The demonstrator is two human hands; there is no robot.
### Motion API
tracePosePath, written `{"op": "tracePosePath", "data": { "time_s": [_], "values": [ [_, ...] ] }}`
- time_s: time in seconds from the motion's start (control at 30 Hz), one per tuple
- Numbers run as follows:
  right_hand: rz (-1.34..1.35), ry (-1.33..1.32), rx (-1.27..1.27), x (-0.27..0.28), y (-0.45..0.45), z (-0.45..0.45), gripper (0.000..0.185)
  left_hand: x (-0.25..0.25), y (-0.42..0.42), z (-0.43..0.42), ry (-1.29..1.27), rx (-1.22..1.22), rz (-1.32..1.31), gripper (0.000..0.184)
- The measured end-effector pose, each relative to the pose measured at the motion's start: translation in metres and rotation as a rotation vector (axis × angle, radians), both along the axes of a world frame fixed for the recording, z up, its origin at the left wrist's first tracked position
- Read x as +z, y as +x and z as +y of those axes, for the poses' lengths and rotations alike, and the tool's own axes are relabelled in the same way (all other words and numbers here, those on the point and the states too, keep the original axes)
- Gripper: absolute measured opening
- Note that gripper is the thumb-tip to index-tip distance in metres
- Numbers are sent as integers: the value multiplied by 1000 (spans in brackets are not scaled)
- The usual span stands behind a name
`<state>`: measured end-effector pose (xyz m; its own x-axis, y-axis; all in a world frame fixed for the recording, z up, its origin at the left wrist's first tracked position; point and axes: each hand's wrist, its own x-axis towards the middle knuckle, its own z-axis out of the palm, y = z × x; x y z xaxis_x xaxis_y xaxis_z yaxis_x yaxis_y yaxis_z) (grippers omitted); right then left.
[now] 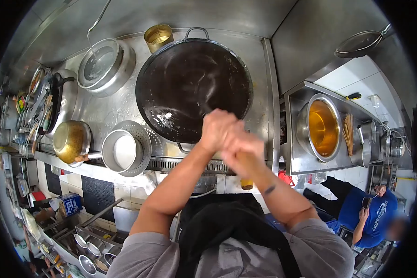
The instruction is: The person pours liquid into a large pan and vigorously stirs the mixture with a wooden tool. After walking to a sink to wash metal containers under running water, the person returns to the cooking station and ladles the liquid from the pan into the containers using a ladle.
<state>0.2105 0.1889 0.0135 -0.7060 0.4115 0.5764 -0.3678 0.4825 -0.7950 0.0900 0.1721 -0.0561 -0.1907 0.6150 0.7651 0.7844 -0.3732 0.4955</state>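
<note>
A large round wok (197, 29) full of glossy dark liquid (190, 78) sits in front of me. Both my hands are wrapped around the wooden handle (247, 184) of a long tool at the wok's near edge. My left hand (215, 128) grips higher up, over the rim, while my right hand (243, 146) holds just below it, slightly blurred. The handle's butt end sticks out beneath my right forearm. What the tool's head looks like is hidden by the dark liquid and my hands.
Left of the wok stand a white-bottomed saucepan (123, 150) on a perforated tray, a brassy pot (69, 139) and a water-filled pot (99, 67). A tin can (158, 36) is behind. To the right are a bowl of amber liquid (323, 127), chopsticks (348, 134) and a person in blue (368, 213).
</note>
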Motion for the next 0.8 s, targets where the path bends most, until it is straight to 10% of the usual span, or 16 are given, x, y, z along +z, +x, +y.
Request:
{"op": "tracePosePath", "data": {
  "time_s": [0.13,0.23,0.37,0.43,0.53,0.8],
  "values": [
    [-17,-77,109,-1,-54,13,24,3,-41,-1,-153,-71,-484,19],
    [-32,64,18,-5,-14,-2,26,12,-21,-21,-20,11,35,27],
    [-100,-13,-52,-2,-1,18,26,18,-7,9,-49,-9,97,30],
    [-58,-7,42,-6,-41,16,26,-1,-30,4,-17,-31,-326,28],
    [39,62,128,-14,-37,-7,30,10,-48,-37,-231,7,160,34],
    [-6,-59,10,-17,-54,21,30,2,-52,10,-159,-34,68,19]
  ]
}}
